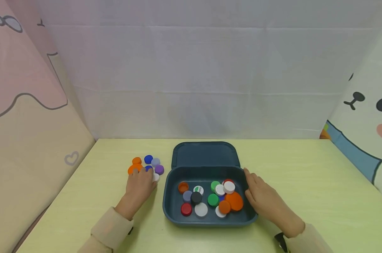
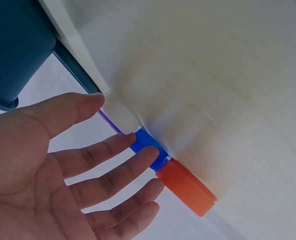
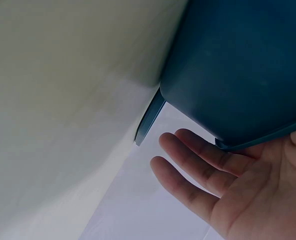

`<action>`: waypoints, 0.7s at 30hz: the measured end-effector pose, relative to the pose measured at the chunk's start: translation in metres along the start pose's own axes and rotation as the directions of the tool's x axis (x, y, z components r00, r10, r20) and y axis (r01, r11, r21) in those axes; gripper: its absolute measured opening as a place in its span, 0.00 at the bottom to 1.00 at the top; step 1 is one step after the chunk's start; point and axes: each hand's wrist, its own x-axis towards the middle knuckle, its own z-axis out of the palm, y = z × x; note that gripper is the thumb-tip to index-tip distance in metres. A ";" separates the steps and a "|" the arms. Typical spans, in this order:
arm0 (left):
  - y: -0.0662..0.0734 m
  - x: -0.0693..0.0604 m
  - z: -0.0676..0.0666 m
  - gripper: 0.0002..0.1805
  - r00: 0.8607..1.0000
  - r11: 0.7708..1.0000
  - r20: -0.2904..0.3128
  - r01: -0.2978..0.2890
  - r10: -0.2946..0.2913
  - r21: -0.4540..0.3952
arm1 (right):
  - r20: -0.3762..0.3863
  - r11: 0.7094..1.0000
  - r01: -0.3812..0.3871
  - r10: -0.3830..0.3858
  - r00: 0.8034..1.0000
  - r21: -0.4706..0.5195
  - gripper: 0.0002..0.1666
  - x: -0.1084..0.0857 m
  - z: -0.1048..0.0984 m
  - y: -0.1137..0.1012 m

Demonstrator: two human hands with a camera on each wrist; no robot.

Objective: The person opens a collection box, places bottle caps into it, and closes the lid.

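Note:
My left hand reaches over a loose group of bottle caps left of the box. In the left wrist view its fingers are spread and loosely bent, with the fingertips at a blue cap and close to an orange cap. Purple and white caps lie by this hand. A dark blue box holds several caps, among them a black one, a red one and a large orange one. With fingers extended, my right hand rests against the box's right rim.
Behind the box lies a flat dark blue lid. The pale yellow table ends at a white cloth backdrop. Printed cloth panels stand at the left and right.

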 end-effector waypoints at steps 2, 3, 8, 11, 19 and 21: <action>0.001 0.000 0.000 0.20 1.000 1.000 0.009 0.002 -0.002 0.008 | 0.001 1.000 -0.001 0.001 1.000 -0.001 0.31 0.000 0.000 0.000; 0.002 0.000 0.000 0.20 1.000 1.000 0.010 0.003 -0.003 0.013 | 0.002 1.000 -0.001 0.001 1.000 -0.001 0.31 0.000 0.000 0.000; 0.004 0.000 0.001 0.20 1.000 0.999 0.000 0.003 -0.003 0.042 | 0.004 1.000 -0.001 0.001 1.000 0.000 0.31 0.000 0.000 0.000; 0.006 -0.001 0.000 0.21 1.000 0.999 0.007 0.009 -0.009 0.047 | 0.002 1.000 0.002 -0.002 1.000 -0.001 0.31 0.000 0.001 0.001; 0.006 -0.001 0.000 0.24 1.000 0.999 0.005 0.012 -0.012 0.045 | 0.002 1.000 0.004 -0.004 1.000 -0.005 0.31 0.001 0.001 0.001; 0.005 -0.002 0.000 0.25 1.000 0.999 0.000 0.009 -0.009 0.047 | 0.005 1.000 0.000 0.000 1.000 -0.004 0.31 0.001 0.001 0.001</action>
